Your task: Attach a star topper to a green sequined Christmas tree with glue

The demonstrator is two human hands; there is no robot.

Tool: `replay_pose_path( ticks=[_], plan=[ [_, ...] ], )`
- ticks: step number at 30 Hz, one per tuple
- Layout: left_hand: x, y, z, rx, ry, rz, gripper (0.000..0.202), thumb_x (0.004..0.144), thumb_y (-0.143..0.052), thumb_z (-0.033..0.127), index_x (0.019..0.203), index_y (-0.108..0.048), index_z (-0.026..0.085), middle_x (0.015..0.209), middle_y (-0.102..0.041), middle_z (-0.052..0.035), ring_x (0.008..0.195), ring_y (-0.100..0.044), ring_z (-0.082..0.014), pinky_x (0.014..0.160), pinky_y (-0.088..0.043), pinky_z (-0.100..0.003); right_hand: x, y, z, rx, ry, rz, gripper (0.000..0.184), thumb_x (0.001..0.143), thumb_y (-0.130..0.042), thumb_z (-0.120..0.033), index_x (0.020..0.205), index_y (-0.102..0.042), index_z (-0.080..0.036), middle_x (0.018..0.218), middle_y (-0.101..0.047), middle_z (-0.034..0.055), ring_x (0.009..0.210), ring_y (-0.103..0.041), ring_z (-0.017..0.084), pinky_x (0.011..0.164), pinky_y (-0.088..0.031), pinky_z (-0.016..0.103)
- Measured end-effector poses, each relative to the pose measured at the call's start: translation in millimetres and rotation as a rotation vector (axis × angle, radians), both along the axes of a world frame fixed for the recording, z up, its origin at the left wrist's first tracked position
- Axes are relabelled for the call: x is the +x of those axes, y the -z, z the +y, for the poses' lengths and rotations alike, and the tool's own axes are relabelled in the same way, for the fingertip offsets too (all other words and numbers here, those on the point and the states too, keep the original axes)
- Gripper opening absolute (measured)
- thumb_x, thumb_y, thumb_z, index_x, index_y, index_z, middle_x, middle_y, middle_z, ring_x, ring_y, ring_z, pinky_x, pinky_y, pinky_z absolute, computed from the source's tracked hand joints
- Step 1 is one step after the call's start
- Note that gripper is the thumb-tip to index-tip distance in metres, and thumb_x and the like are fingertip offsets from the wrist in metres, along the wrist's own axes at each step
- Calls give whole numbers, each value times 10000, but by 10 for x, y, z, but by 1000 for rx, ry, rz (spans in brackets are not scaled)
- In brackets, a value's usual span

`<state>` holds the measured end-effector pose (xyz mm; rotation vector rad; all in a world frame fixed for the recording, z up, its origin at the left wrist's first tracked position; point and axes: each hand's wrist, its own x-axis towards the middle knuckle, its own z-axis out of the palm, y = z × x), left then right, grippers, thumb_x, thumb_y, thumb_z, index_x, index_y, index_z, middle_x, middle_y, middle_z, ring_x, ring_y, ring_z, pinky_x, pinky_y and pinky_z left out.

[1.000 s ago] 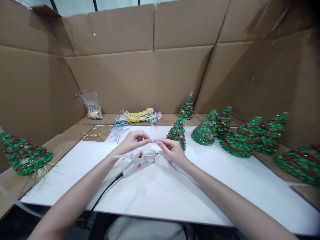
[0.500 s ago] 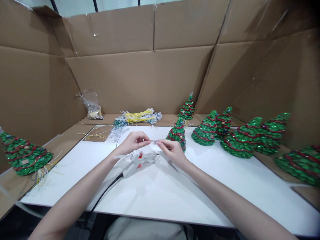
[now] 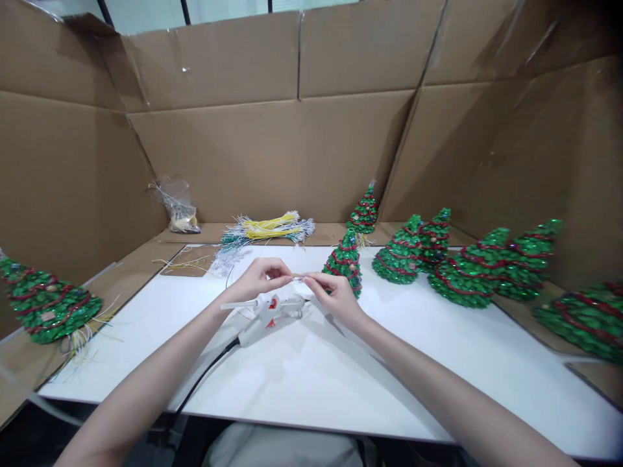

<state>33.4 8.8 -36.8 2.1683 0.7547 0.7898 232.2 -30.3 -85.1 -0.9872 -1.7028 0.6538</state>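
Observation:
My left hand [image 3: 265, 275] and my right hand [image 3: 335, 292] meet over the middle of the table, fingertips pinched. Between them they grip a small pale piece [image 3: 298, 277] with a yellowish bit; it is too small to name. Just below the fingers a white glue gun [image 3: 265, 318] with orange parts lies on its side, its black cord running to the front edge. Close beyond my right hand stands a small green tree [image 3: 343, 263] with red garland. Clear plastic bits [image 3: 228, 261] lie beyond my left hand.
Bundles of yellow, white and green wires [image 3: 272, 227] lie at the back. A plastic bag [image 3: 179, 206] sits in the back left corner. Several green trees [image 3: 467, 272] stand to the right, another tree [image 3: 48, 305] at the left. Cardboard walls [image 3: 272, 155] surround the white table [image 3: 292, 389].
My hands stay almost in place, with only slight finger movement around the small piece. Nothing else has visibly moved.

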Motion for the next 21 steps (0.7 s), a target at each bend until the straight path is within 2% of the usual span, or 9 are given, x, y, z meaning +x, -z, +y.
replay_pose_path(
  ticks=[4, 9, 15, 21],
  plan=[
    [13, 11, 12, -10, -10, -4, 304, 817, -608, 399, 768, -647, 101, 686, -602, -25, 628, -513, -106, 583, -379, -209, 4, -2, 9, 7, 3, 4, 351, 864, -519, -410, 807, -741, -144, 699, -684, 61, 673, -607, 200, 577, -456, 263],
    [8, -6, 7, 8, -27, 4, 275, 822, -612, 368, 799, -675, 102, 737, -640, -49, 671, -545, -120, 613, -404, -216, 22, -38, 2, -11, 8, 7, 334, 857, -529, -397, 822, -724, -128, 699, -659, 55, 574, -520, 146, 510, -370, 244],
    [-12, -8, 25, 141, -80, 21, 193, 807, -634, 287, 891, -691, 123, 792, -655, -42, 661, -533, -99, 601, -402, -200, 34, -67, 6, -69, 11, 89, 371, 842, -536, -447, 795, -688, -111, 631, -568, 23, 529, -412, 107, 477, -300, 234],
    [-6, 55, 65, 305, -117, -13, 120, 802, -641, 240, 844, -673, 133, 745, -624, -22, 618, -513, -83, 570, -395, -189, 20, -74, 8, -111, -7, 122, 409, 815, -539, -498, 728, -651, -114, 546, -453, -14, 494, -344, 96, 458, -264, 240]
  ],
)
